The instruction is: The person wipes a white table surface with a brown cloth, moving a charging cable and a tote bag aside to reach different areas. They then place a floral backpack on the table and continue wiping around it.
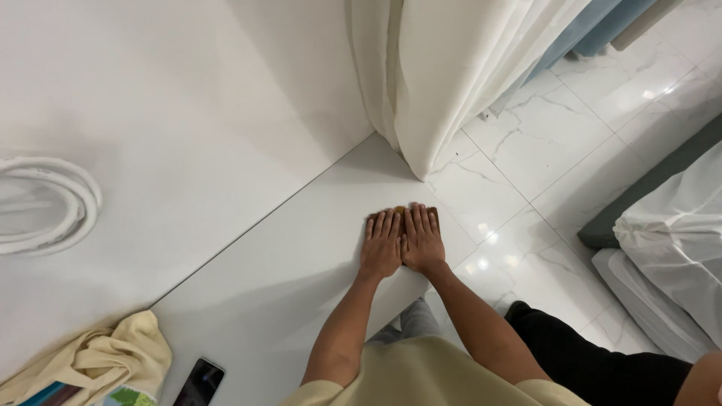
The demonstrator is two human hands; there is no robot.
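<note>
My left hand (381,242) and my right hand (422,235) lie flat, palms down and side by side, on a white tabletop (301,256) near its far right corner. The fingers are straight and close together, pointing away from me. Something small and orange-brown (397,209) peeks out at the fingertips; I cannot tell what it is. Neither hand holds anything.
A dark phone (199,382) lies near the table's front edge, beside a cream cloth bag (113,357). A white curtain (444,75) hangs past the corner. A white round frame (45,203) is on the wall at left. Marble floor tiles (541,143) and a white-covered bed (669,240) lie to the right.
</note>
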